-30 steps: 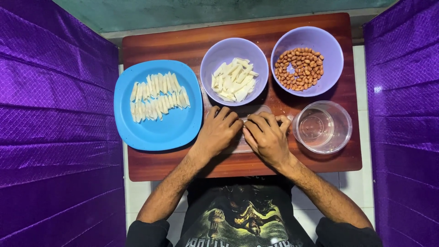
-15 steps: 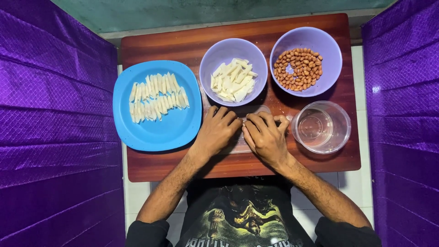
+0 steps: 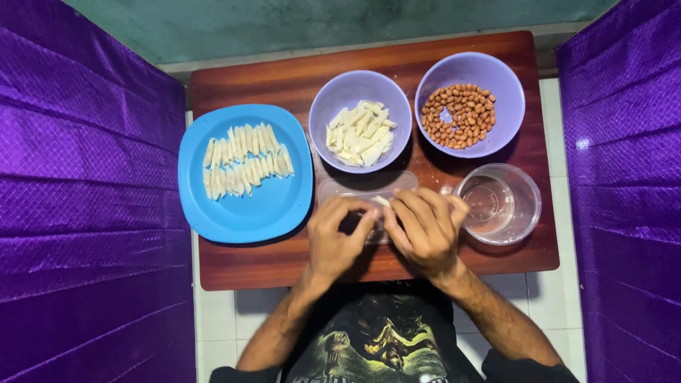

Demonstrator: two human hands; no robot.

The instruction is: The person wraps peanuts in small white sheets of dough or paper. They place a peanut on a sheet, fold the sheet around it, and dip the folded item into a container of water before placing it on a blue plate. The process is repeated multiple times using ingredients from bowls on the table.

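A small reddish-brown wooden counter (image 3: 284, 266) stands on white floor tiles (image 3: 213, 315), flanked by purple quilted cloth (image 3: 78, 213). Over a clear flat tray (image 3: 355, 188) at its front middle, the left hand (image 3: 339, 237) and right hand (image 3: 424, 230) meet, fingers pinched together on a pale dough piece (image 3: 382, 201).

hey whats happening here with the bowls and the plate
A person sits at a small wooden table, the left hand and right hand brought together over a clear flat lid, pinching a small pale piece between the fingertips. On the blue plate lie two rows of pale rolled pieces. One purple bowl holds more pale strips, the other purple bowl peanuts. A clear container stands at the right.
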